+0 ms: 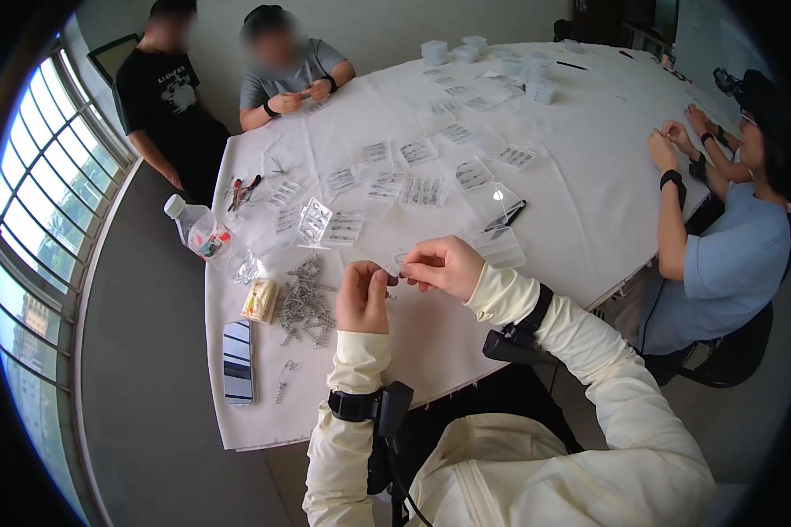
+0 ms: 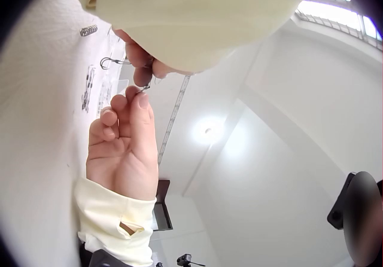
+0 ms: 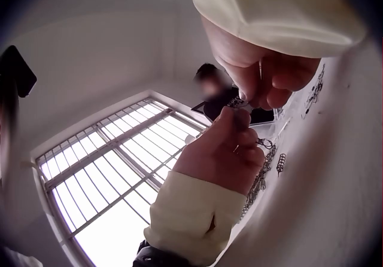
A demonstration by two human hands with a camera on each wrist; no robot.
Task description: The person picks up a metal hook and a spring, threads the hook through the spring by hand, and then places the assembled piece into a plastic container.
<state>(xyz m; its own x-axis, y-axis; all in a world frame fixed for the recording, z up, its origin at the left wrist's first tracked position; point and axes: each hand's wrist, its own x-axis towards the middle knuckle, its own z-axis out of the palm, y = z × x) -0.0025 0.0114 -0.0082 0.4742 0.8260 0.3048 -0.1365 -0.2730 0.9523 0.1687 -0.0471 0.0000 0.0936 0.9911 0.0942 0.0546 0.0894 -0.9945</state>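
Close together above the near side of the table, both hands pinch small wire pieces. The left hand (image 1: 363, 299) has thumb and fingers curled round a thin metal piece, and a hook (image 2: 105, 62) sticks out beside its fingers in the left wrist view. Thumb and forefinger of the right hand (image 1: 446, 266) meet at the other end of the metal, almost touching the left fingertips. In the right wrist view a small chain-like piece (image 3: 237, 102) shows between the two hands; its exact joining is hidden by fingers. A pile of metal spring pieces (image 1: 304, 299) lies left of the left hand.
Left of the pile are a small yellow box (image 1: 259, 300), a phone (image 1: 238, 362) and a tilted bottle (image 1: 206, 235). Clear trays with metal pieces (image 1: 424, 191), pliers (image 1: 242, 193) and a black pen-like item (image 1: 506, 215) lie beyond. Other people are around the table (image 1: 589, 132).
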